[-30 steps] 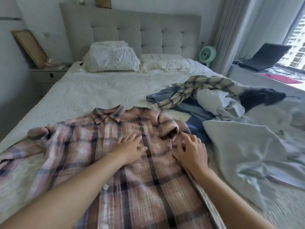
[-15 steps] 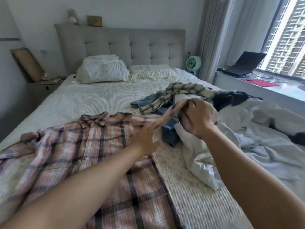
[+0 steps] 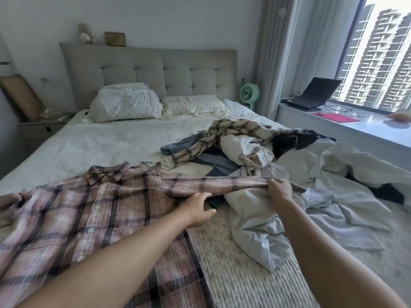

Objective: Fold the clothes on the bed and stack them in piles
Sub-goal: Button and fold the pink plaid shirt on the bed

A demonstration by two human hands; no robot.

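Observation:
A pink plaid shirt (image 3: 73, 210) lies front up on the bed (image 3: 124, 143), collar toward the headboard. Its right sleeve (image 3: 213, 184) is stretched out to the right over a pale garment. My right hand (image 3: 279, 188) grips the cuff end of that sleeve. My left hand (image 3: 198, 207) holds the sleeve from below near the shoulder, fingers curled under the cloth. A heap of unfolded clothes (image 3: 242, 143) lies beyond: a beige plaid shirt, blue pieces, white and dark garments.
A pale grey garment (image 3: 262, 230) spreads under the sleeve toward the bed's right edge. Two pillows (image 3: 126, 103) rest against the headboard. A laptop (image 3: 315, 94) and red mat sit on the window ledge at right. A green fan (image 3: 249, 93) stands beside the bed.
My hands left the shirt's chest, lifted the right sleeve, and now hold it pulled straight out to the right. The view has swung right toward the window.

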